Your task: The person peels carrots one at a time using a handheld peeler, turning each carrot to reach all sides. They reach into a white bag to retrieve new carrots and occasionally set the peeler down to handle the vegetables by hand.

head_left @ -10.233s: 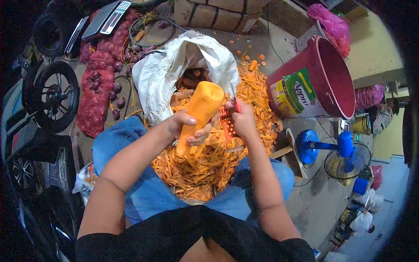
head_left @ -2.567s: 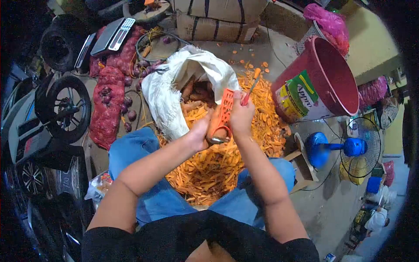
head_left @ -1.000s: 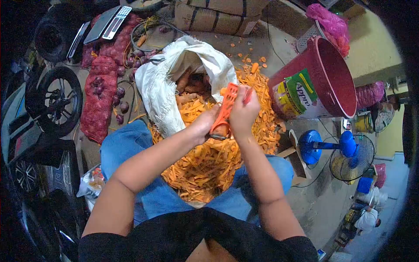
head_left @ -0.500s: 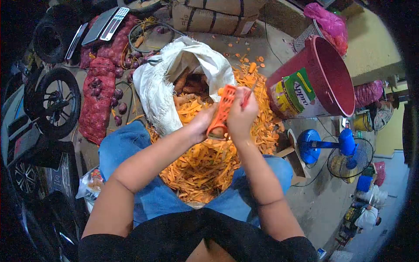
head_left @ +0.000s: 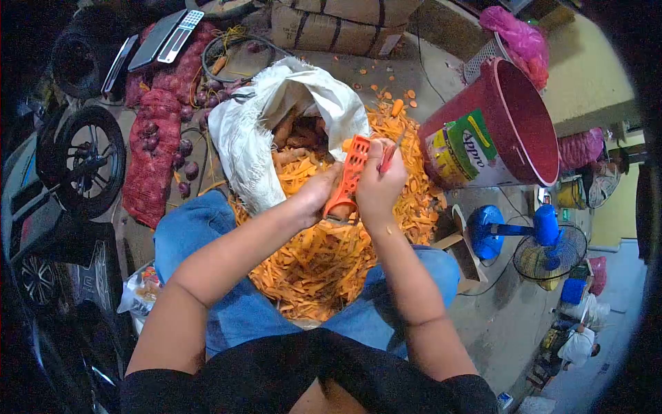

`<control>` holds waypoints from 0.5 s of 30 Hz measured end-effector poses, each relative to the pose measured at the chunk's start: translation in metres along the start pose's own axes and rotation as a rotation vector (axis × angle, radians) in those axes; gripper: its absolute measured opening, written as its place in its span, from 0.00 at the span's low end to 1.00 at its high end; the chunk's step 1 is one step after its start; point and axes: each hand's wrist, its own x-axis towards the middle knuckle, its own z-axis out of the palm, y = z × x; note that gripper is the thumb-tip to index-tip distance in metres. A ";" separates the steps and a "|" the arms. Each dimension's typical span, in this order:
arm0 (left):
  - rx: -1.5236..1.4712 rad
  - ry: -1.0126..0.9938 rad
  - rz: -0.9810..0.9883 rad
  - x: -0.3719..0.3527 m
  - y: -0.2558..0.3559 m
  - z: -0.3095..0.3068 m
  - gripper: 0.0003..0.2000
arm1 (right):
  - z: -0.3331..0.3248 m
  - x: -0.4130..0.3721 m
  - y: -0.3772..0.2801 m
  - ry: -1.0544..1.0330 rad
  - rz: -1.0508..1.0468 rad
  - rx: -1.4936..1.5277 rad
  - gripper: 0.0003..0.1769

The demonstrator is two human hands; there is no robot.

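I sit over a pile of orange carrot peelings (head_left: 321, 265) between my knees. My right hand (head_left: 380, 188) is closed around an orange slotted peeler (head_left: 352, 172) that stands tilted, with a thin red-handled blade (head_left: 390, 154) sticking up past the fingers. My left hand (head_left: 316, 197) is closed at the peeler's lower end on a small carrot piece (head_left: 341, 211), mostly hidden by both hands. Behind the hands an open white sack (head_left: 252, 141) holds unpeeled carrots (head_left: 298, 134).
A large red bucket (head_left: 514, 121) lies tilted at the right, a blue fan (head_left: 527, 238) below it. Red mesh bags of onions (head_left: 148, 162), a weighing scale (head_left: 162, 34), cardboard boxes (head_left: 331, 21) and a motorcycle wheel (head_left: 83, 159) lie left and back. Another person (head_left: 576, 343) sits far right.
Ten seconds ago my left hand held a big peeled carrot upright; now only a small piece shows. Over the last second both hands and the peeler dropped slightly.
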 end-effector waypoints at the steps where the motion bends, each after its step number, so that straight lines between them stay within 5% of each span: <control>1: -0.007 0.055 0.067 -0.002 -0.003 0.004 0.18 | 0.001 0.001 0.001 0.007 0.005 -0.012 0.12; 6: 0.390 -0.030 -0.108 -0.024 0.002 0.013 0.19 | -0.020 0.065 0.085 0.371 0.061 -0.058 0.14; 8: 0.235 -0.009 -0.131 -0.027 0.001 0.022 0.18 | -0.038 0.072 0.078 0.458 0.360 -0.059 0.14; 12: 0.015 -0.067 -0.106 -0.005 0.008 -0.002 0.17 | -0.022 0.045 0.036 0.188 0.029 0.185 0.10; 15: 0.017 -0.041 -0.016 0.006 0.003 -0.005 0.18 | 0.003 0.004 0.014 0.088 -0.080 0.086 0.13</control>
